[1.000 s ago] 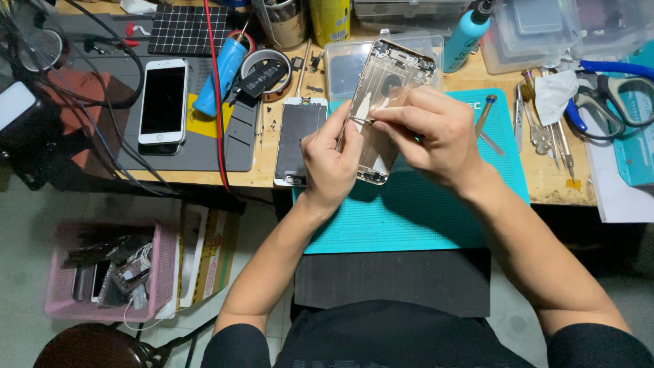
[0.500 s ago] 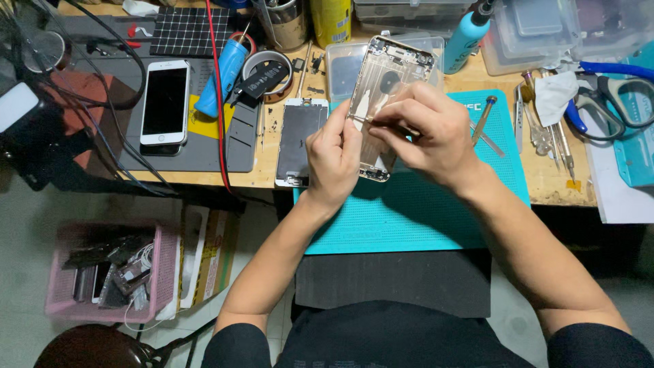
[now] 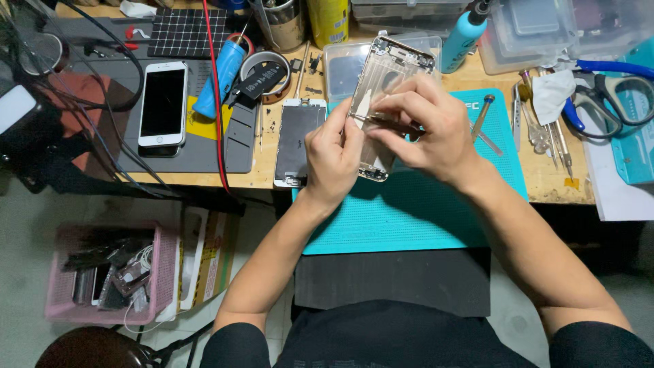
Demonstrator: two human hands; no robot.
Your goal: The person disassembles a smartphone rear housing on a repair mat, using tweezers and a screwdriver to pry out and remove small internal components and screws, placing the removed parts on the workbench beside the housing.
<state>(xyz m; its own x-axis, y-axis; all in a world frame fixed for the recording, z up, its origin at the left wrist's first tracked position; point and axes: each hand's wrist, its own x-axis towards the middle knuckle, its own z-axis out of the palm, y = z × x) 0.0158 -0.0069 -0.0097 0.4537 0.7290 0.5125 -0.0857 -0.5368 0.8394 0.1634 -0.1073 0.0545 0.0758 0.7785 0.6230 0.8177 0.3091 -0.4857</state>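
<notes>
An opened metal phone housing [image 3: 387,75] is tilted up over the teal work mat [image 3: 402,211]. My left hand [image 3: 335,155] grips its lower left side. My right hand [image 3: 422,126] pinches thin metal tweezers [image 3: 371,120], whose tip touches the inside of the housing near its left edge. The lower part of the housing is hidden behind both hands. A detached black phone screen [image 3: 297,140] lies flat just left of my left hand.
A white phone [image 3: 162,102] lies on a grey mat [image 3: 204,146] at left, beside a blue tube [image 3: 219,76] and a tape roll [image 3: 262,75]. Scissors [image 3: 606,95], screwdrivers and tweezers lie at right. A pink basket [image 3: 102,272] of parts sits on the floor.
The housing and both hands stay in nearly the same place. My right hand has shifted the tweezers very slightly against the housing's inside.
</notes>
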